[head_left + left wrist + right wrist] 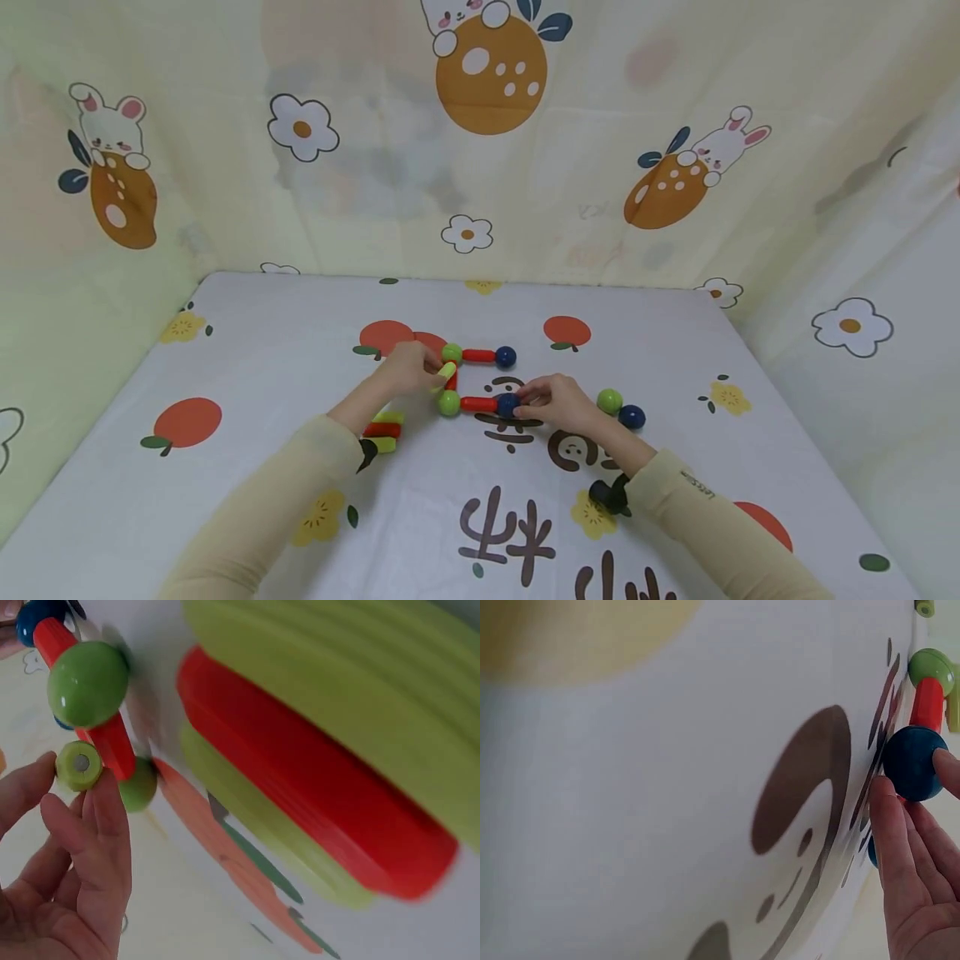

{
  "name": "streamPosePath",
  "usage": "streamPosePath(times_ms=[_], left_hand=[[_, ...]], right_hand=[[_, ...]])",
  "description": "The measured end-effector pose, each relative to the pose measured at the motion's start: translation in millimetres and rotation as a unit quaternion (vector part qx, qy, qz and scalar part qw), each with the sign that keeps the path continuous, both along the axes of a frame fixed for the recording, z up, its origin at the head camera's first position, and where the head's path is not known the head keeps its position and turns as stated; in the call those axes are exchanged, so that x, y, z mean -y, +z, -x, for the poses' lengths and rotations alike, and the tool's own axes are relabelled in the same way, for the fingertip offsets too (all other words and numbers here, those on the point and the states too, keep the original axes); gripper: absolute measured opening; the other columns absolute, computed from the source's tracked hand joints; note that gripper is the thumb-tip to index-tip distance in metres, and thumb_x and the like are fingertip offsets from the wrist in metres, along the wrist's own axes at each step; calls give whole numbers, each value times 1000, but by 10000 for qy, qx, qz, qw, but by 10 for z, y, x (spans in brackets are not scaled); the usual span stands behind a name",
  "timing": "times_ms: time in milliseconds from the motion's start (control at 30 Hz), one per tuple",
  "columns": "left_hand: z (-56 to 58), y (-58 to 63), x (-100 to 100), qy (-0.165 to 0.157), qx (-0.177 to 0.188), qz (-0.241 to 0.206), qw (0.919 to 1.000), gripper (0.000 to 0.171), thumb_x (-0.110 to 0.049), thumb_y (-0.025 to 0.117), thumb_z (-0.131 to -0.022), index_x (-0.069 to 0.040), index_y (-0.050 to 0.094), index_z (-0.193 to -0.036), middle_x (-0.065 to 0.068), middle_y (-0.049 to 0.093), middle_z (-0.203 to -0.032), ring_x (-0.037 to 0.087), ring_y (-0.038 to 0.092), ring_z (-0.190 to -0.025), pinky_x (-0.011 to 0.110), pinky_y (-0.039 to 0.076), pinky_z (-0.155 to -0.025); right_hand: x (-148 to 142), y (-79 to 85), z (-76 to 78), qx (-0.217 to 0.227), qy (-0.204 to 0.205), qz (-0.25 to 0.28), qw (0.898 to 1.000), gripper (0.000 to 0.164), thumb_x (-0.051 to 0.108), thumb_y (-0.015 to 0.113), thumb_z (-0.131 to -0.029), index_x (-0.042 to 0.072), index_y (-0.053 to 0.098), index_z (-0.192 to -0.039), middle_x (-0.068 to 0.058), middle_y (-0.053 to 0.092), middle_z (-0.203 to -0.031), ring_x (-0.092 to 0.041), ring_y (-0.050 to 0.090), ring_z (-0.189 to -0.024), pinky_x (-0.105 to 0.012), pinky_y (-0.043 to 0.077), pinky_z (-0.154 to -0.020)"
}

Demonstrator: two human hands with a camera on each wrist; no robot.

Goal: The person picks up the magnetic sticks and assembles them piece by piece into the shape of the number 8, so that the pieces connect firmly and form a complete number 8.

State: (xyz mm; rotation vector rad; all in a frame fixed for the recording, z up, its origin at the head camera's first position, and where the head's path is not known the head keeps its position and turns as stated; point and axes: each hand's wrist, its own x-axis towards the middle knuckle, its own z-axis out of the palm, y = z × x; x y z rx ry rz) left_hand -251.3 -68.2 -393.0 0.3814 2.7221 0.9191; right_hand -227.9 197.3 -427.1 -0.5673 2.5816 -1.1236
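Note:
A U-shaped frame of red rods and balls lies on the table: green balls (449,403) at the left corners, dark blue balls at the right ends. My left hand (408,367) pinches a yellow-green rod (79,766) between thumb and fingers, one metal-tipped end facing the left wrist camera. In the head view this rod overlaps the frame's left red rod (114,746). At the frame's near right end, my right hand (558,402) holds the near blue ball (915,763) with thumb and fingertips. The far blue ball (506,357) sits at the end of the far red rod (478,356).
Beside my left wrist lie several loose rods, yellow-green ones and a red rod (382,430) between them. Right of my right hand sit a loose green ball (610,402) and a loose blue ball (632,417). A patterned curtain (360,208) rises behind the table.

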Motion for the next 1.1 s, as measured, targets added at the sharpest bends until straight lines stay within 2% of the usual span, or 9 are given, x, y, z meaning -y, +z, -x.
streamPosePath(times_ms=[133,300,467,600,700,833,1000,1100], left_hand=[[22,14,-167,360,61,33,9993,27,-19,69,-81,-1,68,-101,6,64,-90,18,55,-82,25,48,-67],[55,11,-322,656,363,-253,9969,30,-23,70,-80,-1,67,-101,7,61,-90,18,55,-75,24,47,-64],[76,-80,-479,888,727,-558,9918,31,-23,71,-79,0,66,-98,8,59,-87,16,56,-65,21,45,-56],[80,-140,-613,1153,894,-604,9875,29,-24,71,-79,-1,62,-93,9,56,-85,19,55,-68,23,44,-57],[98,-157,-690,1205,867,-568,9873,26,-25,72,-78,-2,62,-86,8,56,-82,20,54,-73,24,42,-59],[120,-149,-775,1221,820,-592,9874,24,-23,73,-76,-1,63,-77,7,57,-76,19,53,-70,23,39,-57],[144,-154,-848,1280,993,-587,9850,29,-21,73,-77,1,55,-84,8,54,-74,16,52,-60,21,38,-54],[152,-180,-895,1289,1016,-552,9849,29,-21,73,-77,1,55,-83,7,52,-71,15,50,-59,20,38,-53]], right_hand=[[-4,21,-3,43,-50,-22,10000,38,29,71,-79,0,66,-104,-6,68,-88,-13,62,-76,-26,51,-67],[18,-11,10,212,-232,-70,9995,35,22,71,-80,0,65,-107,-8,68,-91,-16,63,-79,-27,51,-70],[27,-33,-3,195,-231,-84,9995,34,20,71,-80,0,65,-107,-8,68,-92,-16,63,-79,-27,52,-69],[26,-39,-9,198,-243,-66,9995,34,20,71,-80,0,65,-107,-8,68,-91,-16,63,-79,-28,52,-71],[26,-38,-12,193,-289,-71,9994,33,20,71,-80,0,66,-106,-7,68,-90,-16,64,-79,-28,52,-70],[35,-30,-18,133,-359,-102,9992,34,22,73,-78,1,67,-104,-6,68,-89,-15,63,-77,-27,52,-68],[54,-12,-24,53,-379,-106,9992,35,24,73,-77,0,67,-103,-6,68,-88,-15,63,-76,-27,52,-67],[48,4,-25,53,-364,-122,9992,35,24,73,-78,0,67,-103,-7,68,-88,-15,63,-76,-27,52,-67]])
